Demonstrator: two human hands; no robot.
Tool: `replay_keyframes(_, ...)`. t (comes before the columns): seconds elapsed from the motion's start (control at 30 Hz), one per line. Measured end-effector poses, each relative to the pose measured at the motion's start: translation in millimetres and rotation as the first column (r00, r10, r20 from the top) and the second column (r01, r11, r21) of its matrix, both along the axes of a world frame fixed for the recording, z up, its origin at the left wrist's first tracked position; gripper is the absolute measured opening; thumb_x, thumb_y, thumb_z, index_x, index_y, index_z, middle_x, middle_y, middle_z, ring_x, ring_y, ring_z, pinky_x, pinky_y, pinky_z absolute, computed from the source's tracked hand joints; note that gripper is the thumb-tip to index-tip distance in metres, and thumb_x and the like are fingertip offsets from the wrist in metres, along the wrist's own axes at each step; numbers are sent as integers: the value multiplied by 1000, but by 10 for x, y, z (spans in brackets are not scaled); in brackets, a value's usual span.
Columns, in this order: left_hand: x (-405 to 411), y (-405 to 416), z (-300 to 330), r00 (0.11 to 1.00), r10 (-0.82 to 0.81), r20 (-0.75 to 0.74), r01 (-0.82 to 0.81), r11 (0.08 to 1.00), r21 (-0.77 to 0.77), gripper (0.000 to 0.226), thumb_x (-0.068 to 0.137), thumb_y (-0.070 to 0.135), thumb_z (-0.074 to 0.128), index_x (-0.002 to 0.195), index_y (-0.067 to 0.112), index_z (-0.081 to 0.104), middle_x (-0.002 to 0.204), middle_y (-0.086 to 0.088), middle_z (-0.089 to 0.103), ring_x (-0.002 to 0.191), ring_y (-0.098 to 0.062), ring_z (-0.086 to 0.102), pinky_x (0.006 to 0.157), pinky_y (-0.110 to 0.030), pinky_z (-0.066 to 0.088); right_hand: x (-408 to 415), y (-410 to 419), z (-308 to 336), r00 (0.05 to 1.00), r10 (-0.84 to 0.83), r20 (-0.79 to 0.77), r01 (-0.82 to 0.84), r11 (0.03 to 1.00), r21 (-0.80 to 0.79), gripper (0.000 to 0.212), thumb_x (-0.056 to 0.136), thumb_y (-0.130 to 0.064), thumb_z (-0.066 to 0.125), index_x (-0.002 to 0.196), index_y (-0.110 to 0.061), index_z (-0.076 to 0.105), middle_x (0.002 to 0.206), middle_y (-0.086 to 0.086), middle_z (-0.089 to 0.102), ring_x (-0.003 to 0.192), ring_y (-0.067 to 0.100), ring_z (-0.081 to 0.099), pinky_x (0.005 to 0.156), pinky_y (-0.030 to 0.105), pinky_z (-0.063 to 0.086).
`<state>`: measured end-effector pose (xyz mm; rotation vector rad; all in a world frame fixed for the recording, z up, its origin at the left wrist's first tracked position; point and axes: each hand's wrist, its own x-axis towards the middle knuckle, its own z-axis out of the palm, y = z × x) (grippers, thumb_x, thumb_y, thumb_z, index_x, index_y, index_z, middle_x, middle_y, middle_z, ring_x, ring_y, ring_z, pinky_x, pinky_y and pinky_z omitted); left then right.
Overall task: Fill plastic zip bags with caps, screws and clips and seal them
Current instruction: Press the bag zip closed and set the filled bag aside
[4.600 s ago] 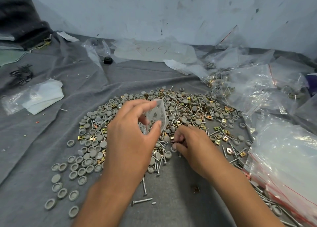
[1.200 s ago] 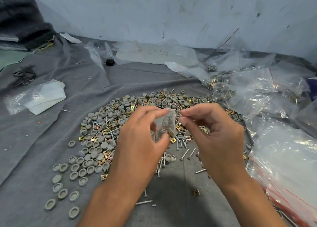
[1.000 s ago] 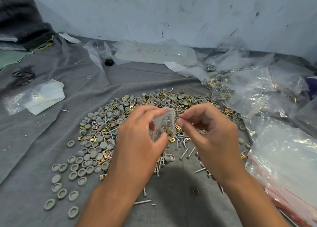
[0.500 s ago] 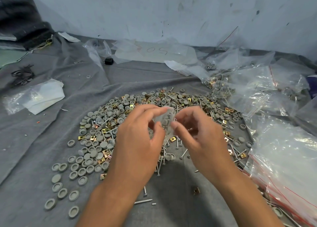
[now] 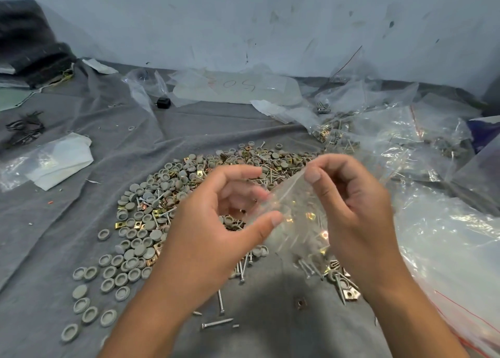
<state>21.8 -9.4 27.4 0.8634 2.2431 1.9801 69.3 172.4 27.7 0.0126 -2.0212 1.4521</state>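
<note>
A small clear zip bag [image 5: 293, 214] with screws, gold clips and grey caps inside hangs between my hands above the pile. My left hand [image 5: 213, 222] pinches its left edge between thumb and fingers. My right hand [image 5: 351, 211] pinches its top right corner, thumb in front. Beneath lies a broad heap of grey caps [image 5: 140, 222], screws [image 5: 220, 301] and gold clips [image 5: 351, 294] on the grey cloth [image 5: 81, 195].
Large clear bags with red zip lines [image 5: 460, 263] lie at the right, and more filled bags [image 5: 338, 130] sit behind them. A flat plastic sheet with red writing [image 5: 235, 87] lies at the back, folded white plastic [image 5: 54, 160] at the left. A grey wall closes the far side.
My right hand first picked parts from the pile, then rose to the bag's top. Both hands have since drawn apart, and the bag now lies tilted and stretched between them.
</note>
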Motion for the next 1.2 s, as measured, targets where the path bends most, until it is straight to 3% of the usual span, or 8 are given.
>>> replay_keyframes(0.1,-19,36,-32,994,108,2,-108,994,-7,35,77,34,81,108,35,66,90,10,76,85,-10,72,80,-35,58,18,87,-21,992,-15,124,5,997,82,15,95,-44,60,90,-31,67,72,-19,61,63,2,53,58,11,38)
replay_keyframes(0.27,-45,31,-34,983,184,-29,-182,982,57,34,79,38,82,107,39,64,92,10,77,91,-14,72,86,-44,55,68,191,1,976,-3,216,-24,992,121,18,89,-47,58,87,-32,69,68,-13,60,57,3,47,51,16,37)
replay_keyframes(0.4,-29,57,-26,973,201,-110,-195,979,64,31,84,34,79,107,38,61,94,12,76,94,-12,72,84,-31,55,86,196,-11,977,41,208,-64,992,105,20,96,-49,56,89,-33,65,68,-11,57,55,4,43,49,16,34)
replay_keyframes(0.47,-27,65,-22,974,198,-109,-188,978,95,27,84,32,78,103,37,60,95,9,75,95,-16,71,83,-27,55,83,188,-29,972,106,210,-119,991,54,18,99,-50,58,94,-33,64,72,-12,58,58,3,45,52,16,36)
replay_keyframes(0.57,-33,48,-23,978,187,-88,-177,977,118,24,83,36,77,97,37,58,95,5,74,95,-19,71,83,-37,55,61,178,-50,958,181,223,-185,983,-3,13,95,-45,60,100,-34,64,87,-5,65,69,17,55,57,27,45)
replay_keyframes(0.73,-59,20,-19,978,194,-78,-184,975,122,29,77,42,78,98,38,58,93,6,76,93,-17,72,84,-39,53,60,209,-53,962,172,213,-176,984,-1,9,96,-42,61,95,-34,65,77,-17,60,63,0,51,56,8,38)
replay_keyframes(1.07,-106,-19,-45,972,214,-100,-206,975,86,35,78,31,84,102,37,60,95,10,77,92,-15,73,81,-32,56,68,253,-62,968,125,219,-138,990,42,20,97,-49,56,96,-31,62,71,-15,52,60,2,42,53,16,35)
replay_keyframes(1.2,-132,-48,-65,982,180,-59,-175,982,74,34,79,29,85,101,38,61,95,6,76,91,-19,73,81,-35,56,63,275,-76,966,131,222,-138,990,16,26,93,-55,51,96,-30,59,73,-13,52,66,9,44,59,33,38)
